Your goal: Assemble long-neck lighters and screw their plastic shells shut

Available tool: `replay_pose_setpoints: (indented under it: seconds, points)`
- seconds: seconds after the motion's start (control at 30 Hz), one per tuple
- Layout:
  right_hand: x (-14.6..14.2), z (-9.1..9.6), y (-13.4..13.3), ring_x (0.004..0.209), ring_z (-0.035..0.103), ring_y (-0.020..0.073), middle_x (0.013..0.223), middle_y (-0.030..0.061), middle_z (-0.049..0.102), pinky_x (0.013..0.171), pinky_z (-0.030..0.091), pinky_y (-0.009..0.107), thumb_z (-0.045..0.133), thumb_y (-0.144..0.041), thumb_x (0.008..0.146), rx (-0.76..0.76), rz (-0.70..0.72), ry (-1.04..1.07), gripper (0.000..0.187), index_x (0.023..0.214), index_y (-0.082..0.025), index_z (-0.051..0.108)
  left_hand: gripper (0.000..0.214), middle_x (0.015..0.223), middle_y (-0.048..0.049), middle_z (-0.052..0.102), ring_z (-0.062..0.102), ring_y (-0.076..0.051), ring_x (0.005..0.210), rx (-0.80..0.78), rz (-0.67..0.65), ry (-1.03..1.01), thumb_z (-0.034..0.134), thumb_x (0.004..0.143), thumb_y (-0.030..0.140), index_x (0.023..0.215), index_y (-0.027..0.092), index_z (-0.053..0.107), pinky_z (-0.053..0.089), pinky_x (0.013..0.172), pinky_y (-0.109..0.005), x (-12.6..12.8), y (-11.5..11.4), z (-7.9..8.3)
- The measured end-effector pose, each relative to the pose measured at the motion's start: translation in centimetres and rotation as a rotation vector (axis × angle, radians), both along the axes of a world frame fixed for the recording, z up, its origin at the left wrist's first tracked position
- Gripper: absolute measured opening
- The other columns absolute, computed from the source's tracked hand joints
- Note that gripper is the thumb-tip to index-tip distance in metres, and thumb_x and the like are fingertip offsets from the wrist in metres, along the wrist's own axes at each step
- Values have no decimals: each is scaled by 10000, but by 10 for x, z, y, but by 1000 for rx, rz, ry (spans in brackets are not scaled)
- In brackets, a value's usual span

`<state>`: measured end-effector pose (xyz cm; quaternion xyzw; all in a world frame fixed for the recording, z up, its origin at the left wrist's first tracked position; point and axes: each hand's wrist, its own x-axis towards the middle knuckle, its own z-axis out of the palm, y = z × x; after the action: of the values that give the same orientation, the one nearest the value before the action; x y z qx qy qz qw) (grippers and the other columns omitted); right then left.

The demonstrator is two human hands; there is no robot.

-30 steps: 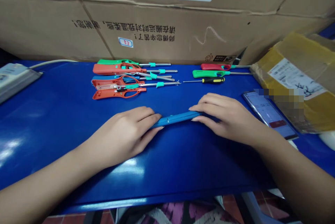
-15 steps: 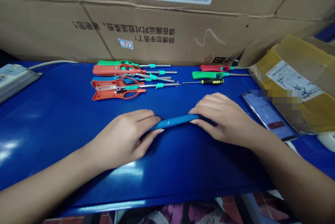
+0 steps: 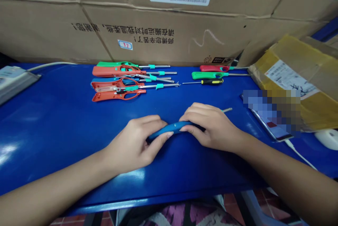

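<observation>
A blue long-necked gas lighter is held between my two hands above the blue table. My left hand is closed round its left end, with the thumb along the near side. My right hand pinches the lighter further right, fingers on top and thumb below. Past the right hand's knuckles, the tip of a metal tube with a bit of teal shows. Both ends of the blue handle are partly hidden by my fingers.
Several lighters lie at the back left, among them an opened orange lighter. A red lighter, a green lighter and a screwdriver lie back right. A phone, a taped carton and a large cardboard box stand around.
The blue lighter has turned, showing more of its side. My right hand has moved left and slightly nearer, and the metal tube tip has come into view.
</observation>
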<state>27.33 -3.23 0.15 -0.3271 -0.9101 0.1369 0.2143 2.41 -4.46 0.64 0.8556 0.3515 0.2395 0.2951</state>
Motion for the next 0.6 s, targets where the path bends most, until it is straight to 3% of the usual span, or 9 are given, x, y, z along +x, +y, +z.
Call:
replay_pose_setpoints:
  seconds: [0.13,0.23,0.3,0.4,0.47,0.6]
  points:
    - [0,0,2,1030,655,220,1178,87,734,876,485,367,507,-423,1037,131,17,-97,365,1282,-186,638,444,552,23,565,466,-80,406,-614,215,-154,539,977,507,719,157,628,357,400,-198,8,5,2]
    - [-2,-2,0,977,676,226,1208,101,738,794,497,366,468,-452,1048,300,71,-210,438,1370,-183,593,482,514,37,551,395,-62,336,-846,226,-242,489,990,542,717,160,598,329,350,-186,11,6,3]
    - [-3,-3,-1,938,686,217,1183,95,754,757,499,355,449,-402,1062,344,61,-209,394,1326,-166,623,472,586,18,610,470,-80,381,-750,183,-213,462,1009,533,775,160,633,402,380,-196,9,6,3]
    - [-1,-3,-1,952,699,222,1164,90,768,780,520,357,474,-345,1056,335,37,-138,342,1241,-131,665,340,851,-37,715,680,-154,693,-224,41,-42,539,1005,457,1098,172,698,572,643,-251,2,6,-1]
    - [0,-2,-2,939,707,211,1149,81,778,789,536,344,483,-326,1053,300,51,-107,316,1199,-128,681,346,1005,-66,717,703,-190,883,100,-65,82,564,1011,374,1292,183,631,582,799,-292,-2,7,-5]
    - [1,-3,-2,921,718,185,1147,60,785,802,556,317,483,-330,1054,226,55,-84,302,1178,-156,696,321,1009,-98,716,705,-199,875,301,-157,192,463,1056,303,1284,133,613,586,791,-308,-7,8,-10]
